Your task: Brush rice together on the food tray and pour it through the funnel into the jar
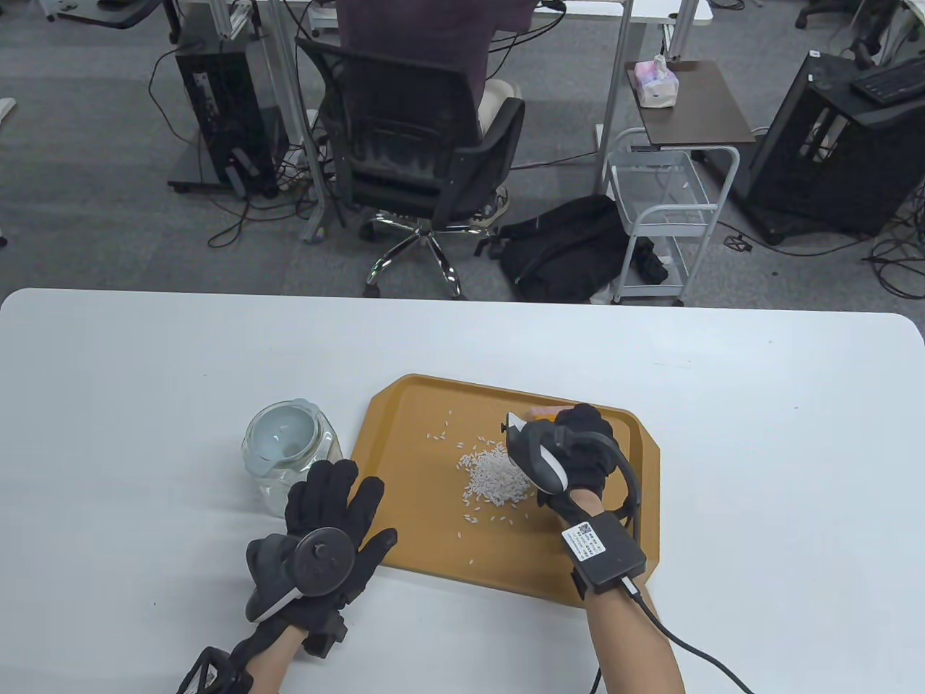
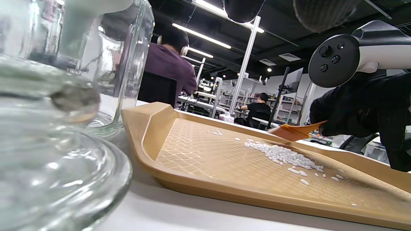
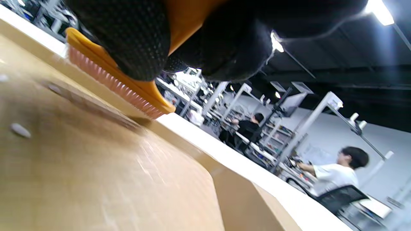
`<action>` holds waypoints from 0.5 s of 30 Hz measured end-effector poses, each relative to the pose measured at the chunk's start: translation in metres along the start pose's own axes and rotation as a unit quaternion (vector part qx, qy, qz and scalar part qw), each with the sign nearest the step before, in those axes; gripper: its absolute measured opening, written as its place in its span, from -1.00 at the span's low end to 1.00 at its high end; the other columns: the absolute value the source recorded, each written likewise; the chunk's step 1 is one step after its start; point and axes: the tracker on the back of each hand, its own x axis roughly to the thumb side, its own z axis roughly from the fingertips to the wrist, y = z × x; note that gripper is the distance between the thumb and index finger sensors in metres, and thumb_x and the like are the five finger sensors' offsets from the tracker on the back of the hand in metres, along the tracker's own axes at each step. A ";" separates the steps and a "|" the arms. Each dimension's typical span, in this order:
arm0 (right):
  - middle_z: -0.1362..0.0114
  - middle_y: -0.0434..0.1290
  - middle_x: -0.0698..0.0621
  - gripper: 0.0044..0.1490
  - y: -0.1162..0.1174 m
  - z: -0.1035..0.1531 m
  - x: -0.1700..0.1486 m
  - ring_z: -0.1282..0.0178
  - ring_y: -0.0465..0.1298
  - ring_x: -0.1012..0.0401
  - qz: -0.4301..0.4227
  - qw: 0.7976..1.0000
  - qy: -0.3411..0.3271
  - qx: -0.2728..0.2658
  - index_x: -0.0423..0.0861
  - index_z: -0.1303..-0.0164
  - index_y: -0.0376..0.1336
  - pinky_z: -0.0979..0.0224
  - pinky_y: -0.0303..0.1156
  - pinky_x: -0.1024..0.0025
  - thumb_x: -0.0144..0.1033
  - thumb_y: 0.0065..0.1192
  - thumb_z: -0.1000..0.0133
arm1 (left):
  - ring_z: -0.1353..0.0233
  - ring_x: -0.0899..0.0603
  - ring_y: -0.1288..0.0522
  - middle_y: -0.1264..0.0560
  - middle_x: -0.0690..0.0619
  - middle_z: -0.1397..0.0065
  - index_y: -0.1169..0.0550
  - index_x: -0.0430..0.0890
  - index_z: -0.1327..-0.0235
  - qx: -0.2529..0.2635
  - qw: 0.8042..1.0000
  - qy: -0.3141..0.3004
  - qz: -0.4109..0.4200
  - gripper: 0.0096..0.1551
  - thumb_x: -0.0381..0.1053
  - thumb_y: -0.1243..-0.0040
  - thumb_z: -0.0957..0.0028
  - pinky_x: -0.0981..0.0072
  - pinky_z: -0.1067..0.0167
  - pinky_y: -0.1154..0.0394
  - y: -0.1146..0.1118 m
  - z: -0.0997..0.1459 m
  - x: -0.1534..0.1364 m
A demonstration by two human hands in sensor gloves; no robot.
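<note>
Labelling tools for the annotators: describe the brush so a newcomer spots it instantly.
On the white table lies a tan food tray. Above its far right part, the right hand grips the brush: orange back, pinkish bristles, the only tool over the rice.

Brush (image 3: 122, 80) mostly under right hand (image 1: 578, 455)

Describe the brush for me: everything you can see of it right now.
The brush is orange plastic with a flat back and a row of short pinkish bristles. The right hand grips it, fingers curled over the back, hiding most of it. It sits low over the far side of the tray, beside the rice.
</note>
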 end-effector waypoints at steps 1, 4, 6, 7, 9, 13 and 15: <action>-0.34 0.38 -0.05 -0.41 -0.001 0.002 0.002 0.09 0.59 0.09 0.004 1.000 -0.007 0.003 -0.03 -0.28 0.35 0.30 0.59 0.30 -0.20 0.44 -0.04 | -0.67 -0.27 0.30 0.15 -0.07 -0.74 -0.18 0.06 -0.59 -0.001 1.000 0.000 0.001 -0.15 0.35 -0.04 -0.05 -0.33 -0.50 0.28 0.000 0.000 0.000; -0.32 0.43 -0.06 -0.44 -0.007 0.011 0.002 0.09 0.60 0.08 -0.006 0.999 -0.032 0.004 -0.01 -0.23 0.41 0.30 0.59 0.29 -0.21 0.50 0.00 | -0.67 -0.27 0.29 0.14 -0.07 -0.74 -0.18 0.06 -0.59 -0.002 1.000 0.001 0.002 -0.15 0.35 -0.04 -0.05 -0.33 -0.50 0.28 0.000 0.000 -0.001; -0.27 0.47 -0.07 -0.45 -0.014 0.024 -0.002 0.10 0.62 0.08 -0.021 0.998 -0.054 0.005 -0.04 -0.19 0.46 0.31 0.60 0.28 -0.23 0.54 0.02 | -0.67 -0.28 0.29 0.14 -0.07 -0.74 -0.19 0.07 -0.58 -0.003 1.000 0.001 -0.001 -0.15 0.36 -0.04 -0.05 -0.33 -0.50 0.28 0.000 0.000 0.000; -0.26 0.49 -0.07 -0.45 -0.016 0.030 -0.004 0.10 0.62 0.07 -0.024 0.998 -0.062 0.006 -0.05 -0.18 0.47 0.31 0.60 0.28 -0.23 0.55 0.02 | -0.67 -0.28 0.29 0.14 -0.07 -0.74 -0.19 0.07 -0.58 -0.004 1.000 0.000 -0.003 -0.15 0.36 -0.04 -0.05 -0.33 -0.50 0.28 0.000 0.000 0.000; -0.24 0.52 -0.08 -0.45 -0.023 0.045 -0.010 0.10 0.63 0.07 -0.034 0.996 -0.078 0.010 -0.07 -0.17 0.50 0.30 0.61 0.27 -0.23 0.57 0.04 | -0.68 -0.28 0.29 0.14 -0.07 -0.74 -0.19 0.07 -0.59 -0.004 1.000 0.000 -0.005 -0.14 0.36 -0.04 -0.05 -0.33 -0.50 0.28 -0.001 0.000 0.000; -0.21 0.55 -0.10 -0.45 -0.034 0.077 -0.023 0.12 0.65 0.06 -0.046 0.992 -0.118 0.025 -0.10 -0.15 0.53 0.29 0.62 0.27 -0.23 0.60 0.04 | -0.67 -0.28 0.29 0.14 -0.07 -0.74 -0.19 0.07 -0.58 -0.005 1.000 0.000 -0.004 -0.15 0.36 -0.04 -0.05 -0.33 -0.50 0.28 -0.002 0.000 0.000; -0.20 0.56 -0.11 -0.45 -0.039 0.093 -0.030 0.13 0.65 0.06 -0.052 0.989 -0.137 0.035 -0.11 -0.14 0.54 0.29 0.62 0.28 -0.23 0.61 0.05 | -0.67 -0.28 0.29 0.14 -0.08 -0.74 -0.19 0.06 -0.59 -0.006 1.000 0.001 -0.003 -0.14 0.35 -0.04 -0.05 -0.33 -0.50 0.28 -0.002 0.000 0.000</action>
